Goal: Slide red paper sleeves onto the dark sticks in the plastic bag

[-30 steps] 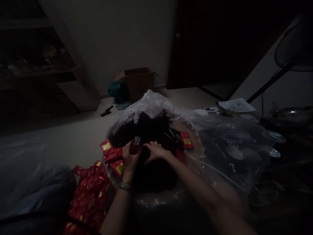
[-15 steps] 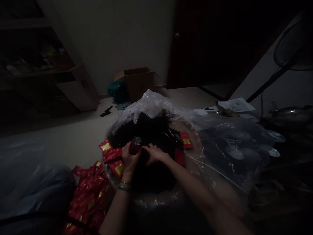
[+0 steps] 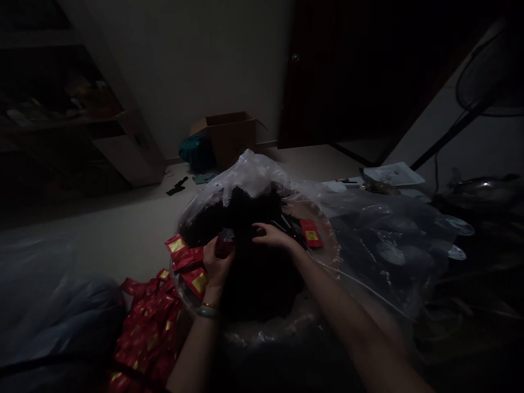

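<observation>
My left hand [image 3: 213,267] is closed round a small dark red packet [image 3: 224,246], held upright with a clear plastic top showing. To its right, my right hand [image 3: 273,236] hovers over a heap of dark loose leaf-like material [image 3: 262,278], thumb and fingers apart. The heap lies in a round, plastic-lined container [image 3: 327,229]. Several red packets with gold labels [image 3: 180,251] rest on its left rim, beside my left hand. Another red packet [image 3: 311,233] lies at the right, near thin shiny sticks [image 3: 282,221] partly behind my right hand.
Many red packets [image 3: 149,327] are piled at lower left. Clear plastic sheeting [image 3: 385,245] spreads to the right, crossed by a white cable [image 3: 360,277]. A cardboard box [image 3: 233,136] stands by the wall; a fan [image 3: 483,82] is at far right. The room is dim.
My right hand has moved away from the packet, up and to the right, and its fingers are apart. My left hand still holds the packet in nearly the same place.
</observation>
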`<state>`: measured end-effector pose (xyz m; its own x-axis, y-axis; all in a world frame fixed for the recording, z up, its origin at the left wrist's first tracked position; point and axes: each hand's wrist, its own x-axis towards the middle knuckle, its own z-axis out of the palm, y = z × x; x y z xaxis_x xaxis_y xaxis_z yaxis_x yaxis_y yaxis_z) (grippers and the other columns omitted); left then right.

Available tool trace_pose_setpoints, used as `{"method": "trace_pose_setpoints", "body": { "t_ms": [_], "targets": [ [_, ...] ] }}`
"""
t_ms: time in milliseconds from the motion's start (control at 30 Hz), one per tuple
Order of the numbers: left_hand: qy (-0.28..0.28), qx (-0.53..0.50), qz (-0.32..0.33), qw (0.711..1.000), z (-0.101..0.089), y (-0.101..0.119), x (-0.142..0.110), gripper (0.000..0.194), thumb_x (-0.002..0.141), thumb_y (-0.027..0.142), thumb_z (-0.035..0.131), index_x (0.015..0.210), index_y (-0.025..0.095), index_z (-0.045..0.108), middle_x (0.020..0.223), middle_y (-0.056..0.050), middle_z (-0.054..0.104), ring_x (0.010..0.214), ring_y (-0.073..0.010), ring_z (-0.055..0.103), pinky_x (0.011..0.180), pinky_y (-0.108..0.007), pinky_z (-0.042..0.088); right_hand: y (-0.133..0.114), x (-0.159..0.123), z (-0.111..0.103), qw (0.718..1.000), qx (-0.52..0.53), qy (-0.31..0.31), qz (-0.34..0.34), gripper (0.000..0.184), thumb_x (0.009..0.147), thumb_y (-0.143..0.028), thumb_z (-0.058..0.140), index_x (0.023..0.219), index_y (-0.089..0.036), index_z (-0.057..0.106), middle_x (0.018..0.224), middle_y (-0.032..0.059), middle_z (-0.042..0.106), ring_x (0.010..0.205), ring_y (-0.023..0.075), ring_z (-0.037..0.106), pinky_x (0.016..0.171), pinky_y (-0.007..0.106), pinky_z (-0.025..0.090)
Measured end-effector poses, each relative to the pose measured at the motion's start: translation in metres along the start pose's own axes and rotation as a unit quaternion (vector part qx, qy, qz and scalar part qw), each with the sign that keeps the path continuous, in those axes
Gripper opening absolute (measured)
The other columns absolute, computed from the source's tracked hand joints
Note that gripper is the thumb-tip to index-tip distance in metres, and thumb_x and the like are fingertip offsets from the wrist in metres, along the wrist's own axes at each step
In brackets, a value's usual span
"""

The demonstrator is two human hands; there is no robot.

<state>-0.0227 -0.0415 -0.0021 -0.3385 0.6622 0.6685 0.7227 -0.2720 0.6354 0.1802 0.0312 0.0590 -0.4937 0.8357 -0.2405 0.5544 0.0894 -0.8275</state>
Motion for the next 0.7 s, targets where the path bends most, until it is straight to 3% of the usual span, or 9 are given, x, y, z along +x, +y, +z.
{"method": "trace_pose_setpoints", "body": {
  "t_ms": [67,133,200,300,433,533,600,700],
  "targets": [
    [0.002,-0.002,0.002,1.000,0.000,-0.001,0.000,0.045,0.071,0.041,0.070,0.107,0.016,0.060,0.098,-0.010,0.065,0.092,-0.0240,0.061,0.084,-0.040,0.049,0.006,-0.015,0.014,0.996,-0.089,-0.026,0.014,0.105,0.060,-0.038,0.079,0.147,-0.020,0.023,0.148,0.0191,0.029,0.134,0.0321,0.033,0.105,0.045,0.033],
    [0.008,-0.002,0.004,1.000,0.001,-0.001,0.000,0.045,0.071,0.041,0.070,0.107,0.016,0.059,0.097,-0.010,0.065,0.091,-0.0238,0.061,0.083,-0.040,0.049,0.011,-0.032,0.039,0.978,-0.185,-0.093,0.018,0.132,0.044,-0.043,0.086,0.149,-0.028,0.007,0.155,0.0187,0.001,0.140,0.0418,0.008,0.105,0.059,0.025],
    [0.017,0.001,0.005,1.000,0.000,-0.001,0.000,0.045,0.071,0.041,0.070,0.107,0.016,0.059,0.097,-0.010,0.065,0.090,-0.0238,0.061,0.083,-0.040,0.049,0.015,-0.045,0.065,0.952,-0.284,-0.112,0.004,0.136,0.038,-0.044,0.088,0.148,-0.035,0.008,0.156,0.0150,-0.009,0.138,0.0470,-0.005,0.102,0.071,0.014],
    [0.023,0.004,0.004,1.000,0.000,-0.001,0.000,0.045,0.071,0.041,0.070,0.107,0.016,0.059,0.098,-0.010,0.065,0.091,-0.0239,0.061,0.084,-0.041,0.049,0.018,-0.047,0.086,0.932,-0.360,-0.038,-0.013,0.135,0.039,-0.044,0.089,0.148,-0.035,0.010,0.155,0.0155,-0.009,0.138,0.0476,-0.003,0.102,0.070,0.012],
    [0.021,0.010,0.002,1.000,0.000,-0.001,-0.001,0.045,0.071,0.041,0.070,0.107,0.016,0.059,0.099,-0.010,0.065,0.093,-0.0243,0.061,0.085,-0.041,0.048,0.015,-0.023,0.066,0.944,-0.328,0.039,-0.017,0.112,0.055,-0.036,0.084,0.146,-0.036,0.019,0.156,0.0142,0.002,0.137,0.0396,0.021,0.101,0.057,0.032],
    [0.016,0.005,0.001,1.000,0.000,-0.001,-0.001,0.045,0.072,0.042,0.070,0.107,0.016,0.059,0.099,-0.010,0.065,0.093,-0.0243,0.061,0.086,-0.041,0.049,0.010,-0.010,0.040,0.958,-0.271,0.089,0.017,0.097,0.067,-0.033,0.076,0.147,-0.032,0.019,0.155,0.0144,0.010,0.133,0.0333,0.031,0.099,0.049,0.038],
    [0.013,0.001,-0.002,1.000,0.000,0.000,-0.001,0.045,0.071,0.042,0.070,0.107,0.016,0.059,0.099,-0.010,0.065,0.093,-0.0243,0.061,0.086,-0.041,0.049,0.008,-0.014,0.031,0.965,-0.246,0.080,0.041,0.107,0.064,-0.042,0.077,0.148,-0.029,0.013,0.155,0.0167,0.008,0.135,0.0363,0.028,0.100,0.051,0.038],
    [0.012,-0.001,-0.005,1.000,0.000,0.001,0.000,0.044,0.072,0.041,0.070,0.107,0.017,0.060,0.098,-0.009,0.065,0.092,-0.0240,0.061,0.085,-0.041,0.049,0.013,-0.036,0.037,0.961,-0.269,-0.031,0.058,0.138,0.042,-0.047,0.086,0.148,-0.033,0.000,0.155,0.0176,-0.010,0.137,0.0483,0.011,0.097,0.064,0.033]
  ]
}}
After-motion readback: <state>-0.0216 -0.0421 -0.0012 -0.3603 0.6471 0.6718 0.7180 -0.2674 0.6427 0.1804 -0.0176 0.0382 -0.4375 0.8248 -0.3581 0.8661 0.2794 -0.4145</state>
